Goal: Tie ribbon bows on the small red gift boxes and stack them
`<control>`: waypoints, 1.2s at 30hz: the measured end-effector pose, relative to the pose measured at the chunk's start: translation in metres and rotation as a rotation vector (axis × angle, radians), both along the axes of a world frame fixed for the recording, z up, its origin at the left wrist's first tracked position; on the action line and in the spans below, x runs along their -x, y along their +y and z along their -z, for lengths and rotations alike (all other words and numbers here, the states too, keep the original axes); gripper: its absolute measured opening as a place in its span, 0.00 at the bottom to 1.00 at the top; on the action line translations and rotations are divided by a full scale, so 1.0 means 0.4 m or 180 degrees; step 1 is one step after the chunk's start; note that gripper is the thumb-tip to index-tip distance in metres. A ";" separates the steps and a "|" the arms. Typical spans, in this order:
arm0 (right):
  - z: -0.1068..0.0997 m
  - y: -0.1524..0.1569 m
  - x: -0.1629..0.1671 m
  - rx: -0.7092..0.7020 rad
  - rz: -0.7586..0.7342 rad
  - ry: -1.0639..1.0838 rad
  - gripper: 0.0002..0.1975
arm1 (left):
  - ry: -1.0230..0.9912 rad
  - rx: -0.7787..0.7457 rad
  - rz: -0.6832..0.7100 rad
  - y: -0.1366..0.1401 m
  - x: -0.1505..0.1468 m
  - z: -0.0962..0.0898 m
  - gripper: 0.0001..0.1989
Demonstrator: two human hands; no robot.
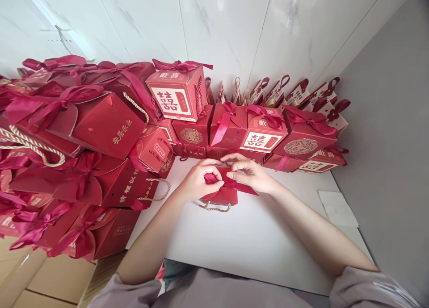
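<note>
A small red gift box [229, 197] stands on the white table [241, 241] in front of me, with a gold-and-white rope handle [216, 208] at its near side. Across its top runs a crimson satin ribbon [246, 189], one tail pointing right. My left hand [201, 179] is closed at the box's left, thumb and forefinger pinched on the ribbon, part of which shows inside the curled fingers. On the other side my right hand [250, 174] is also closed, thumb against fingers at the ribbon. The ribbon between the fingertips is partly hidden.
Stacked red boxes with bows [114, 125] crowd the left. A row of similar boxes [231, 125] lines the back, one box with white label [176, 93] on top. Small tags with loops [298, 93] stand behind. A grey panel [389, 134] bounds the right; cardboard cartons [53, 276] sit lower left.
</note>
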State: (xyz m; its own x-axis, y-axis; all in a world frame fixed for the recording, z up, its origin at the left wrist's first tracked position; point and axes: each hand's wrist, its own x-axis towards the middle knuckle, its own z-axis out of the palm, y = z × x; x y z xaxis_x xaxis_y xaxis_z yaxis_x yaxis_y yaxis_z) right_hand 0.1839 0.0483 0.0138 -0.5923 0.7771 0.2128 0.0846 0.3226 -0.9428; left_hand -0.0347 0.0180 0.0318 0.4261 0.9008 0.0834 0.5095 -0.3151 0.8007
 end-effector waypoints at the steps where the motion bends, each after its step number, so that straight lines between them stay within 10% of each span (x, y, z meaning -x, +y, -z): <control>1: 0.001 0.001 0.001 0.0015 -0.0032 -0.0002 0.16 | 0.0020 0.0003 -0.0007 0.001 0.000 0.000 0.04; 27: 0.010 0.010 0.001 0.0705 -0.0296 0.0524 0.19 | -0.0498 0.0334 0.0193 0.008 0.052 -0.010 0.04; 36: -0.002 0.008 -0.005 0.0723 -0.0213 0.0325 0.19 | -0.0200 0.0450 -0.0486 0.028 0.106 -0.018 0.18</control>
